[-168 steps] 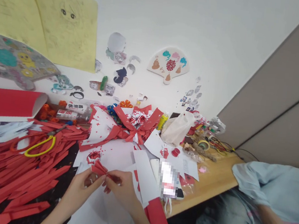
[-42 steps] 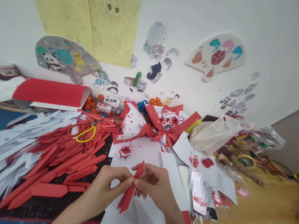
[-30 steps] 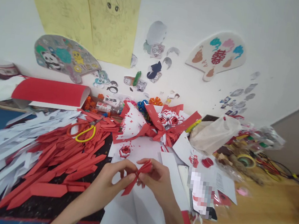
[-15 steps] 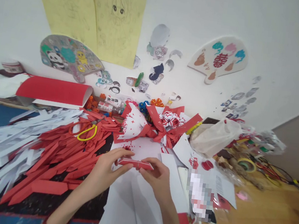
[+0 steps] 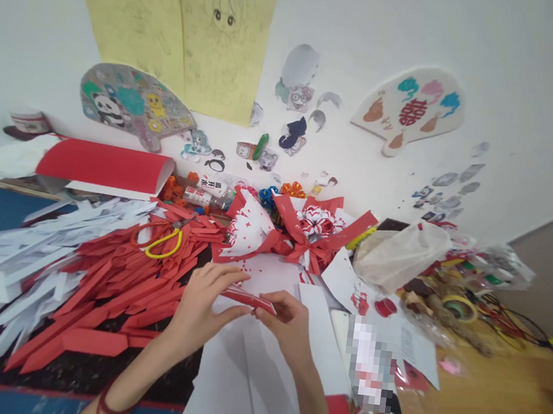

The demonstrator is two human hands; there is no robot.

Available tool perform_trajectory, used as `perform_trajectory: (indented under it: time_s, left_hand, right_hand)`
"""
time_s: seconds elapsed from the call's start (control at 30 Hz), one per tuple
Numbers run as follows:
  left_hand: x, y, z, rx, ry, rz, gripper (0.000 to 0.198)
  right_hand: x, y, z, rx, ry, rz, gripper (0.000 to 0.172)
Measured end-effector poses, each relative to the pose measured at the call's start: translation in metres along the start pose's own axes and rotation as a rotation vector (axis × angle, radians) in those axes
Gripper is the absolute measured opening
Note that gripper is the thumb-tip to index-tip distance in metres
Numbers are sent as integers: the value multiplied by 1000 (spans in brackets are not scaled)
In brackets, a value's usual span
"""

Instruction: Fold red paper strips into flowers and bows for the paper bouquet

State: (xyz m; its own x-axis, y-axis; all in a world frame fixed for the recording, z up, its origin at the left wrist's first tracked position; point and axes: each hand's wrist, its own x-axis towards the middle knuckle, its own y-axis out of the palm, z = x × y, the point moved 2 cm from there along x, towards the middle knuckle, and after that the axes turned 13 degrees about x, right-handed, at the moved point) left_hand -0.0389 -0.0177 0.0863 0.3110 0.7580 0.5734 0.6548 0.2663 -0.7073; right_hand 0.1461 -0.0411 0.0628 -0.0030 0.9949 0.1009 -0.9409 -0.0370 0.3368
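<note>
Between my two hands is a folded red-and-white paper strip (image 5: 249, 299), held in the air above white paper sheets (image 5: 229, 382). My left hand (image 5: 207, 302) pinches its left end, thumb below and fingers above. At the right end, the thumb and fingers of my right hand (image 5: 287, 319) are closed on it. The strip tilts down to the right. Left of my hands lies a heap of folded red paper strips (image 5: 119, 295), with white paper strips (image 5: 44, 252) beyond it. Scissors with yellow and orange handles (image 5: 163, 245) rest on the red heap.
Two red-and-white paper bouquets (image 5: 314, 228) stand behind my hands against the wall. A rolled red sheet (image 5: 105, 164) lies at back left. On the right are a white bag (image 5: 396, 252), a red ribbon spool (image 5: 385, 307), a tape roll (image 5: 460, 308) and cables.
The paper strip has turned from nearly level to sloping down rightward. My left hand has risen slightly, its fingers more raised; my right hand stays on the right end. The view has shifted slightly.
</note>
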Motion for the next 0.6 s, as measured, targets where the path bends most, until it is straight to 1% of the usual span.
perform_trajectory:
  time_s: [0.13,0.2,0.33,0.6]
  left_hand:
    - [2,-4,-10,86,177,32,26]
    - [3,-5,-14,75,225,30,21]
    - [3,-8,-20,-4,223,4,13]
    - [5,-21,-27,-73,210,64,13]
  right_hand:
    - [-1,2,8,-23,28,76,25]
    - [-2,5,12,2,57,117,25]
    - [-3,8,21,31,88,140,24]
    - [-7,7,31,59,98,159,18]
